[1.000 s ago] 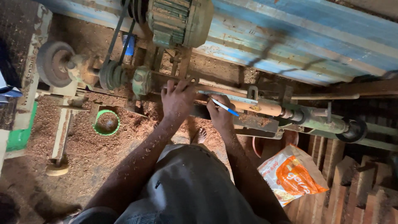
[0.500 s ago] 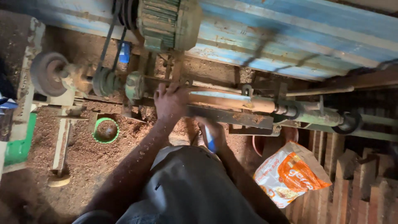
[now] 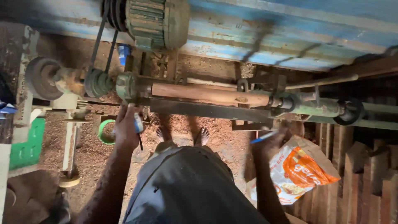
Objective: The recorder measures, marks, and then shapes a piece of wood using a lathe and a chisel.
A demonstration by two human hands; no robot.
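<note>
A small tool (image 3: pixel 138 129) with a pale handle and a dark thin tip is gripped in the left hand (image 3: pixel 127 129), fingers curled closed around it, just below the left end of the lathe (image 3: pixel 199 108). A blue pen (image 3: pixel 263 137) is pinched in the right hand (image 3: pixel 271 146), also closed, held low beside the lathe's right end and just above an orange-and-white bag (image 3: pixel 299 174).

A round wooden spindle (image 3: pixel 209 94) is mounted lengthwise between the lathe's two ends, above a dark flat rail; neither hand is touching it. A green motor (image 3: pixel 156 23) is seen above, joined by a black belt (image 3: pixel 99 39) to a pulley (image 3: pixel 98 82) at the spindle's left. A grey wheel (image 3: pixel 40 77) is fixed further left.

Bare feet (image 3: pixel 202 135) are planted on a sawdust-covered floor (image 3: pixel 89 153), under the rail. A green ring-shaped tub (image 3: pixel 103 132) is partly hidden behind the left wrist. Stacked wooden blocks (image 3: pixel 360 170) are piled at the right, and a blue-painted wall (image 3: pixel 290 29) runs along the top.
</note>
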